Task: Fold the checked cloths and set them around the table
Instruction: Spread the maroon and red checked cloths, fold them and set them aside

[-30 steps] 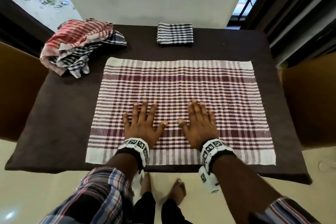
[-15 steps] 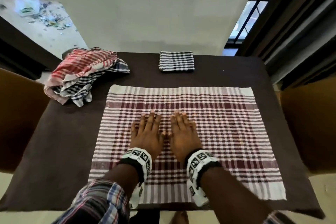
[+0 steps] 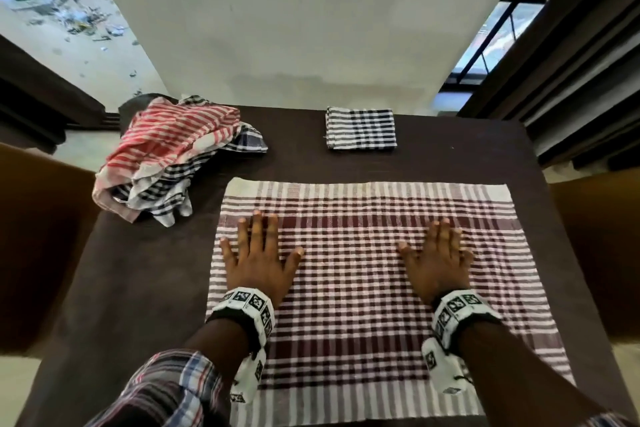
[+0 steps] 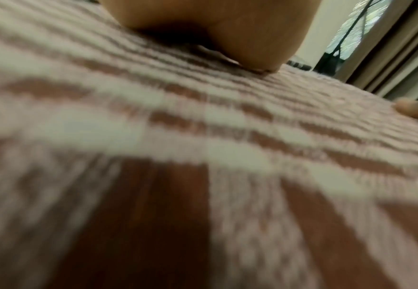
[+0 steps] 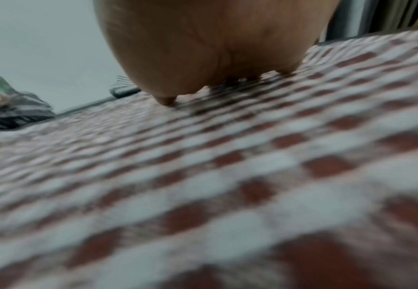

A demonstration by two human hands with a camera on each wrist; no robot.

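A maroon-and-white checked cloth (image 3: pixel 360 281) lies spread flat on the dark table (image 3: pixel 145 288). My left hand (image 3: pixel 258 253) presses flat on its left part, fingers straight and spread. My right hand (image 3: pixel 438 256) lies flat on its right part, fingers straight. Both wrist views show the palm low over the blurred maroon cloth (image 4: pixel 203 156) (image 5: pixel 227 176). A folded black-and-white checked cloth (image 3: pixel 360 128) sits at the table's far edge. A loose heap of red-striped and black checked cloths (image 3: pixel 169 152) lies at the far left corner.
Brown chair backs stand at the left (image 3: pixel 38 246) and right (image 3: pixel 602 253) sides of the table. A white wall (image 3: pixel 294 28) rises behind the far edge. Dark curtains (image 3: pixel 581 55) hang at the right, with a window beside them.
My hands moved forward together over the cloth, then slid apart, the left one leftward and the right one rightward, staying flat on the fabric. The head view has tilted up.
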